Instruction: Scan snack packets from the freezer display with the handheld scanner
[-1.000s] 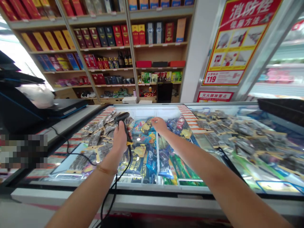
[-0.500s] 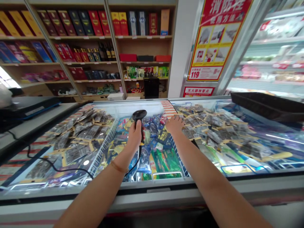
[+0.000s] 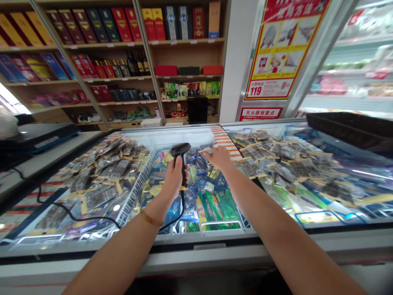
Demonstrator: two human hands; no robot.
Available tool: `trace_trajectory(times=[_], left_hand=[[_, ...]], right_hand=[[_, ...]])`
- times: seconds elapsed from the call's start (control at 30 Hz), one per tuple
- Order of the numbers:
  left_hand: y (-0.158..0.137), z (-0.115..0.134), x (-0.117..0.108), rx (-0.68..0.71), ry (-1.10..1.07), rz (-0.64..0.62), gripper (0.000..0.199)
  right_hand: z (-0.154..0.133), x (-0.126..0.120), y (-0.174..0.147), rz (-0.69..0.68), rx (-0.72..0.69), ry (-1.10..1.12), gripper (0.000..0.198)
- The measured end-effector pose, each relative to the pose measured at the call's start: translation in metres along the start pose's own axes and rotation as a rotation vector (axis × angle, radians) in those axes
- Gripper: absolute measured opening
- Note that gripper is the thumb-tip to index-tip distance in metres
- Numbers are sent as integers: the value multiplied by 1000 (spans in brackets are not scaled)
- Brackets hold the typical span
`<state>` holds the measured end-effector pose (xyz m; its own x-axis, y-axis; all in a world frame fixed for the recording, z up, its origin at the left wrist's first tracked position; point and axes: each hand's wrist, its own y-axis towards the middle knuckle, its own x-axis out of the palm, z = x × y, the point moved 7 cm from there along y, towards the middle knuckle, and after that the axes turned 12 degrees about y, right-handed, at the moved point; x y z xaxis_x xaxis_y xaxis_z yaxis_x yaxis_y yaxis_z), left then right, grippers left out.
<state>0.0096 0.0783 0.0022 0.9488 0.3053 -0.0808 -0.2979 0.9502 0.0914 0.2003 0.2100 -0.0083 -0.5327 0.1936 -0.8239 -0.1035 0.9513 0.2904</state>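
My left hand (image 3: 175,177) is closed round the grip of a black barcode scanner (image 3: 180,149), held upright above the chest freezer's middle section, its cord hanging beneath. Over the same section, further right, my right hand (image 3: 220,157) has its fingers bent at a small tan-edged packet (image 3: 205,151); most of the packet is hidden or blurred. Below both hands lie wrapped ice creams, among them green packs (image 3: 215,207) and a dark blue pack (image 3: 214,175). To the right spreads a pile of clear packets with tan edges (image 3: 285,157).
A second pile of such packets (image 3: 113,168) lies on the freezer's left side. A black cord (image 3: 76,218) crosses there. A black tray (image 3: 346,128) stands at the back right, a dark flat device (image 3: 46,137) at left. Shelves with boxes (image 3: 184,41) rise behind.
My right hand has moved a little left, away from the right-hand pile, and a tan-edged packet now shows at its fingers. The left hand keeps the scanner in nearly the same place.
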Motion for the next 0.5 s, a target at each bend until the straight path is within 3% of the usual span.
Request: trace_trajectory(times=[0.1,0.2,0.3,0.43,0.5], left_hand=[[-4,2,2,-3,3,-24,57],[-7,2,3,-29,21,-51,58],[-9,-1,6,-38,37,-81,60],[-10,-7,15,-25,36,-96,61],[-12,-9,21,-11,45,-117,60]], right_hand=[[0,4,3,-27,-25,64,52],[10,6,9,-3,69,247,52],[23,5,15,83,133,565,50],[28,2,25,135,78,1055,30],[30,3,28,133,147,1257,34]])
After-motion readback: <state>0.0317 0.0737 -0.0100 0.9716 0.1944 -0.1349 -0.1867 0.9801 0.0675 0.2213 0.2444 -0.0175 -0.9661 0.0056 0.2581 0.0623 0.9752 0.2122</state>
